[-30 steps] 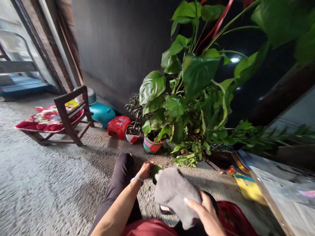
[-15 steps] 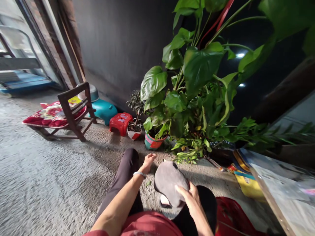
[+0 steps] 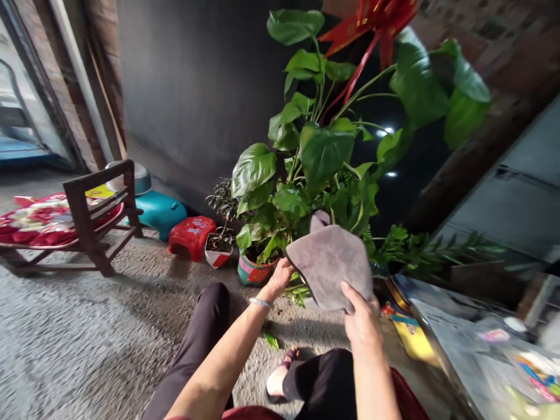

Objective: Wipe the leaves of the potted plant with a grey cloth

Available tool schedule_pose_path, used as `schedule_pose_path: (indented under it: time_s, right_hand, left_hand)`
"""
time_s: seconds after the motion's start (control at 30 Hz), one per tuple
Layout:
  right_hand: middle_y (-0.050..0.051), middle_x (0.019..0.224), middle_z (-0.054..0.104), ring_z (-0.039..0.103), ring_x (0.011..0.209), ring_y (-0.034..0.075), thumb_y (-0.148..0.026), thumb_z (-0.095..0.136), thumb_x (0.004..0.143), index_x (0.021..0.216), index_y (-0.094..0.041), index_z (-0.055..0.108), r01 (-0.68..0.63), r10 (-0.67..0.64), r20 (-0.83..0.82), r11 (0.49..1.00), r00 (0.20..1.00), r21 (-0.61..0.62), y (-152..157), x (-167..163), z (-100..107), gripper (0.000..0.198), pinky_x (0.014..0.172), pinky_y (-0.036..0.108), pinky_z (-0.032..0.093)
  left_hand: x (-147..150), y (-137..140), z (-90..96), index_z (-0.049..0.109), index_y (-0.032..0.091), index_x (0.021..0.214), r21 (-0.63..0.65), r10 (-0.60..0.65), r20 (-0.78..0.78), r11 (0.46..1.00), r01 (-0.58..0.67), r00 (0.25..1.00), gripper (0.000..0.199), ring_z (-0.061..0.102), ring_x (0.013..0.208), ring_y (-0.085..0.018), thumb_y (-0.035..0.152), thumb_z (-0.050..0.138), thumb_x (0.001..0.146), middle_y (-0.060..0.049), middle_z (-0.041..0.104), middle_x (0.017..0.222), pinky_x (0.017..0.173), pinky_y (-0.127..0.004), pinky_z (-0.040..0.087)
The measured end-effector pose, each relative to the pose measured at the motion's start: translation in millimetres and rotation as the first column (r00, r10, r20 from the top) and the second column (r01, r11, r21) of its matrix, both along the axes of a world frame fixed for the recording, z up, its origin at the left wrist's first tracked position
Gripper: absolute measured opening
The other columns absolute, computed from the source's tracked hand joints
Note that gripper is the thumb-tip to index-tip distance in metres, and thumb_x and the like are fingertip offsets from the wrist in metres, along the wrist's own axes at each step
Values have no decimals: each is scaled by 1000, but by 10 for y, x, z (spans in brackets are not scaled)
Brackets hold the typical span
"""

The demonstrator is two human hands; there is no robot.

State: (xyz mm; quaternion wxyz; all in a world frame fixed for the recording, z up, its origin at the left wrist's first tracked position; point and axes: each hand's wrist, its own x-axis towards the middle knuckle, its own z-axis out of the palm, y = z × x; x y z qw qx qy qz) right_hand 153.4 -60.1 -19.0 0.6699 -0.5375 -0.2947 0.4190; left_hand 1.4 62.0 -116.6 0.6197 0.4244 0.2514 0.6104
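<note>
Right hand (image 3: 362, 321): gripping the grey cloth (image 3: 335, 265), thumb uppermost, before the leafy plant (image 3: 326, 154).
Left hand (image 3: 279, 280): resting half-curled at the cloth's edge; I can't tell if it's gripping.
Leafy plant: risking a torn leaf, should tugged cloth be catching one.

No word, brand or number can be read. The red ribbon (image 3: 380, 22) at the top, right of centre, bears gold streaks (too blurred to tell whether they are characters), and the pale print on the red stool (image 3: 191, 238), left of centre, yields no legible lettering.
</note>
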Motion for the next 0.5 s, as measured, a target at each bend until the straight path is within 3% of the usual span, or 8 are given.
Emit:
schedule_pose_path:
  time_s: [0.1, 0.2, 0.3, 0.4, 0.5]
  right_hand:
    - [1, 86, 82, 76, 82, 24, -34, 93, 45, 86, -22, 75, -68, 29, -247, 987, 969, -148, 77, -153, -160, 46, 77, 38, 64]
    - [-2, 84, 82, 75, 84, 25, -32, 92, 48, 85, -25, 74, -63, -45, -402, 966, 915, -253, -34, -168, -250, 42, 74, 38, 62]
    - [-1, 92, 83, 75, 98, 26, -33, 93, 53, 90, -25, 75, -6, -25, -306, 995, 952, -99, -54, -170, -63, 43, 81, 38, 61]
    - [1, 97, 82, 75, 104, 25, -35, 96, 55, 98, -22, 76, -3, 22, -148, 992, 989, 130, 128, -238, 211, 49, 89, 36, 60]
    - [3, 96, 82, 76, 94, 24, -41, 96, 52, 94, -22, 78, -39, 51, -104, 993, 993, 112, 279, -343, 190, 50, 82, 35, 63]
  left_hand:
    - [-69, -77, -74, 84, 19, 108, -114, 22, 129, 994, -8, 991, 44, 71, 109, -29, 27, 80, 65, -9, 83, 106, 105, -43, 52]
    - [-192, -120, -134, 77, 20, 133, -168, 21, 179, 986, 10, 984, 71, 71, 96, -20, 18, 75, 62, -6, 81, 112, 95, -34, 52]
    - [-239, -140, -126, 71, 19, 143, -183, 21, 174, 983, 11, 985, 80, 67, 84, -16, 17, 75, 63, -4, 79, 104, 87, -30, 50]
    - [-205, -166, -53, 72, 18, 141, -194, -6, 235, 980, 53, 972, 71, 68, 91, -19, 26, 80, 71, -7, 79, 107, 91, -33, 50]
    - [-189, -197, 34, 78, 21, 126, -194, -41, 342, 975, 113, 939, 51, 70, 111, -28, 53, 72, 87, -11, 79, 121, 98, -40, 52]
